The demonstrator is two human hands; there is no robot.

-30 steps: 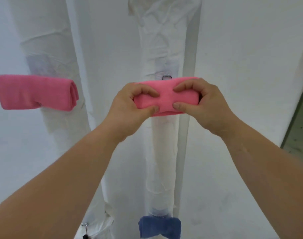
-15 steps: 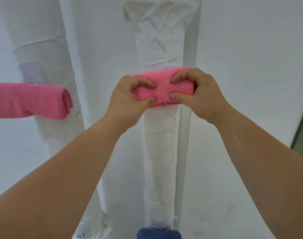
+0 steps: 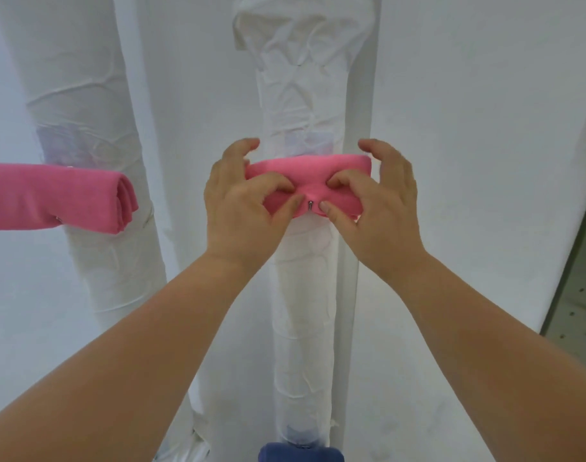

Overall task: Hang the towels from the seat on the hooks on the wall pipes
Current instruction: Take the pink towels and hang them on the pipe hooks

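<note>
The folded pink towel (image 3: 310, 176) is lying with its long axis level, its ends pointing to 9 and 3 o'clock across the front of the middle wrapped pipe (image 3: 305, 295). It is looking like a thick, soft band, pinched in at the centre of its lower edge, where the small metal tip of a hook (image 3: 310, 204) is peeking out just below the cloth.

The left hand (image 3: 241, 208) is closing its grip on the towel's left half, thumb under the lower edge and forefinger pressing on the front, while the other fingers are lifting free above the cloth. The right hand (image 3: 381, 205) is mirroring this on the right half, thumb and forefinger pinching the towel just beside the hook, the remaining fingers standing spread at the top corner.

At 9 o'clock from this, a second pink towel (image 3: 58, 198) is hanging level across the left pipe (image 3: 95, 161), its rolled end facing the middle. At 6 o'clock, by the picture's lower edge, a dark blue towel (image 3: 300, 453) is showing on the middle pipe.
</note>
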